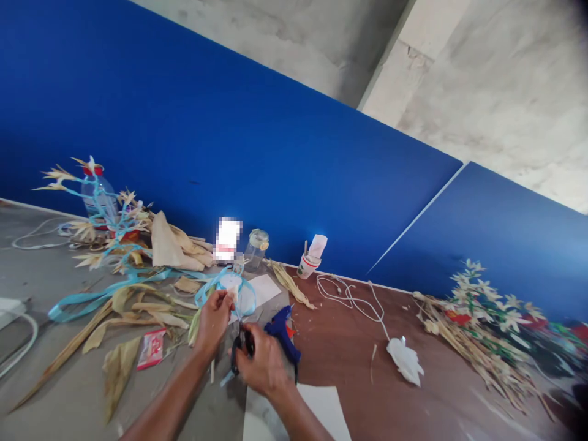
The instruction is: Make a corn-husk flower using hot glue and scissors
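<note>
My left hand (214, 320) is closed in a pinch on a light blue ribbon (232, 288) that loops up in front of it. My right hand (261, 365) is closed round black-handled scissors (242, 350), their blades pointing up at the ribbon just below my left fingers. A blue glue gun (283, 335) lies on the table right beside my right hand. More of the blue ribbon (87, 299) trails left across the table through dried corn husks (138, 306).
A plastic bottle with husk flowers (98, 199), a glass jar (256, 248) and a paper cup (307, 266) stand along the blue partition (257, 141). A white cable (349, 297), white paper sheets (321, 407), a red packet (150, 348) and husk flower stems (482, 324) lie on the table.
</note>
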{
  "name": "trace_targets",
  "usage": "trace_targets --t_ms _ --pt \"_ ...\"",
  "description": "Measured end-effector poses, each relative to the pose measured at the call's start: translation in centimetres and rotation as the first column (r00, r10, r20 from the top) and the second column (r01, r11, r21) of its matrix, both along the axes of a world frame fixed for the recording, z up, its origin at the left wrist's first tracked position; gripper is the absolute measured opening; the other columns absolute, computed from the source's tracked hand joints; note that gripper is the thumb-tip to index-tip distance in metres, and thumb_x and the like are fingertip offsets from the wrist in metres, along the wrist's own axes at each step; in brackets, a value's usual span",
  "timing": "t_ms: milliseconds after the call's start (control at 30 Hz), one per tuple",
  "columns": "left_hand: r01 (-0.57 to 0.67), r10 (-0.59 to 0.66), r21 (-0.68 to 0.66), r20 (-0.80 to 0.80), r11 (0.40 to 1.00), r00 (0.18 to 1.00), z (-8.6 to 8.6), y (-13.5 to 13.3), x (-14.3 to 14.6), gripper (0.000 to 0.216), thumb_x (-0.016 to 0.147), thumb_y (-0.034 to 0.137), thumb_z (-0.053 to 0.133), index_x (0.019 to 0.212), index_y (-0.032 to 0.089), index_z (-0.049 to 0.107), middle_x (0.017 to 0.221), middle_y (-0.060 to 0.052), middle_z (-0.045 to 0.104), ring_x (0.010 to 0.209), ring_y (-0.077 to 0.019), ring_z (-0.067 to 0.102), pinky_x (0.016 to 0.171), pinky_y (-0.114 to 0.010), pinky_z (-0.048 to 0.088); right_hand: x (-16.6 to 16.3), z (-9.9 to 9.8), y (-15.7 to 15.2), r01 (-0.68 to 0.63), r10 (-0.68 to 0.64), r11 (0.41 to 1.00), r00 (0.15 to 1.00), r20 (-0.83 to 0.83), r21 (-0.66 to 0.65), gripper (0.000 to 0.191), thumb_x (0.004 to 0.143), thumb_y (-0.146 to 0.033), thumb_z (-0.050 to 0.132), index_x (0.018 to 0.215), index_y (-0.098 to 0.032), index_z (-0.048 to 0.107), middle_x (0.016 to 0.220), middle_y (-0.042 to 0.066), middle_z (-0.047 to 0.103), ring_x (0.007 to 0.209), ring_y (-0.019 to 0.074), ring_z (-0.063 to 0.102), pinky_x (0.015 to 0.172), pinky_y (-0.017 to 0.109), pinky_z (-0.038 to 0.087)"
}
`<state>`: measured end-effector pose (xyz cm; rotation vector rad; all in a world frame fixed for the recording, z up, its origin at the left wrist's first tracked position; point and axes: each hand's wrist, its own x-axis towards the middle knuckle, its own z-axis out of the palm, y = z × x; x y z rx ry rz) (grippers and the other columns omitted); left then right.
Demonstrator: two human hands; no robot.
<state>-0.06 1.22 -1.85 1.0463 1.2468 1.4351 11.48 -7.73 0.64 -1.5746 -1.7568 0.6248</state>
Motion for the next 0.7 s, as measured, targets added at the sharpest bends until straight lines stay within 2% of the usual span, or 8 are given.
trace_targets --t_ms 233,467,700 --pt "0.082 -0.081 0.042 -0.016 0.996 0.997 0.9 -0.8 0.9 0.033 0.070 0.053 0.056 0.065 0.021 0.054 0.048 0.006 0.047 0.041 -0.0118 0.042 0.042 -0.025 0.032 -0.2 -0.6 0.4 0.023 -0.022 1.000 0.998 -0.061 0.010 0.031 0.071 -0.020 0.056 0.101 -0.016 0.063 0.070 0.003 0.067 0.060 0.0162 0.061 0.054 0.022 0.042" --pt "0.169 -0.168 0.018 -0.024 0.986 0.985 2.0 -1.4 1.1 0.033 0.068 0.052 0.058 0.062 0.020 0.051 0.047 0.006 0.048 0.042 -0.0116 0.043 0.044 -0.025 0.035 0.5 -0.3 0.6 0.002 0.000 1.000 0.985 -0.172 0.010 0.025 0.075 -0.020 0.056 0.099 -0.017 0.063 0.070 0.002 0.065 0.058 0.0138 0.057 0.053 0.020 0.041" --pt "0.174 -0.174 -0.001 -0.018 0.985 0.985 2.2 -1.6 1.0 0.034 0.069 0.052 0.059 0.060 0.020 0.051 0.049 0.005 0.048 0.044 -0.0103 0.042 0.045 -0.023 0.034 0.8 -1.8 1.1 -0.061 0.043 0.997 0.935 -0.351 -0.041 0.024 0.076 -0.021 0.056 0.099 -0.018 0.063 0.071 0.001 0.065 0.058 0.0123 0.057 0.052 0.019 0.041"
